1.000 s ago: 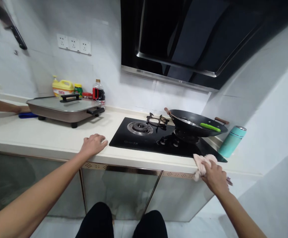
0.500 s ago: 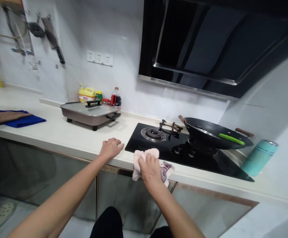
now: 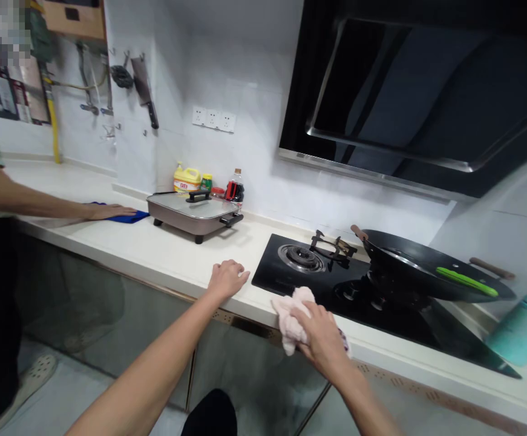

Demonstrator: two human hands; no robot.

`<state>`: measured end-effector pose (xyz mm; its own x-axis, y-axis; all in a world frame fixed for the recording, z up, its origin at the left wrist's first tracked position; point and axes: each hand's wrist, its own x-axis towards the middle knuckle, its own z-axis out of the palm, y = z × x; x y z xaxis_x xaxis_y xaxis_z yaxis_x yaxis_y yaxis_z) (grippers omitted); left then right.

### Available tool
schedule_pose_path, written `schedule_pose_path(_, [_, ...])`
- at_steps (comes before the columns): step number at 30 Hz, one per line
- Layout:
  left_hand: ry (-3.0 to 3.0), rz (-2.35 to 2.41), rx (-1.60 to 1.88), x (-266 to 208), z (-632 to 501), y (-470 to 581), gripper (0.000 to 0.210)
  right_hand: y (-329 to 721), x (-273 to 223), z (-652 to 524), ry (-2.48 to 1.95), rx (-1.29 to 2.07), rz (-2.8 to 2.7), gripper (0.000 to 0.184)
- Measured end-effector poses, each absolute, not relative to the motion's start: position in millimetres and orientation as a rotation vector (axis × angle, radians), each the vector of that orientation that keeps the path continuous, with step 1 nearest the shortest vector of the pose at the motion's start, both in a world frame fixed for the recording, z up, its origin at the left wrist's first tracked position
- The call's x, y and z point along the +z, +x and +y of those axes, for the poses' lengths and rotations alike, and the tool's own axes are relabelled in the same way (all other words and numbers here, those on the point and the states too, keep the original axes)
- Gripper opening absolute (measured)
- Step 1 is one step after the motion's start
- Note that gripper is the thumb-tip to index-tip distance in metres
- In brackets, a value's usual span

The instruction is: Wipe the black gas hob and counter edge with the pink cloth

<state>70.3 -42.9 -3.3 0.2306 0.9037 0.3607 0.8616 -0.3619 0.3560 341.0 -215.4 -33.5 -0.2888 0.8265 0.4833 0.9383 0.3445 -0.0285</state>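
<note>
Cloth (image 3: 289, 321) in right hand (image 3: 324, 339) | left hand (image 3: 227, 280) on countertop (image 3: 167, 251)

Room: a kitchen
Hob (image 3: 317, 286): burners (image 3: 302, 257), a wok (image 3: 399, 269) on one
Hood (image 3: 390, 97): above the hob
Wall (image 3: 254, 109): hanging cleaver (image 3: 143, 85), sockets (image 3: 213, 119)
Surface (image 3: 163, 251): lidded pan (image 3: 190, 223), bottle (image 3: 235, 191), yellow jug (image 3: 188, 178)

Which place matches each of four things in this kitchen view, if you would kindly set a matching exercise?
1. pale pink fabric cloth
2. flat blue fabric cloth
3. round black wok
4. rectangular brown lidded pan

A. under a co-worker's hand
B. right side of the black glass hob
C. in the person's right hand
D. in front of the yellow plastic jug

Right pairs: 1-C, 2-A, 3-B, 4-D
</note>
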Motion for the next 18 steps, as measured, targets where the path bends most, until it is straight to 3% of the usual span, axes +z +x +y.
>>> schedule_pose_path(4, [2.397,1.716,0.8,-4.6,-43.7,72.0,0.04,381.8,-20.3,-216.2,-1.404,0.018,-1.909,0.045])
schedule_pose_path(7, [2.386,1.73,0.817,-4.8,-45.4,72.2,0.039,390.1,11.2,-201.2,-1.442,0.176,-1.599,0.046])
schedule_pose_path(12, [2.399,1.738,0.821,-6.5,-46.5,70.4,0.038,376.9,48.8,-159.1,-1.266,-0.174,-1.526,0.046])
schedule_pose_path(18, [2.405,1.729,0.814,-7.2,-44.7,69.4,0.038,374.8,7.0,-132.6,-1.578,-0.262,-2.107,0.054])
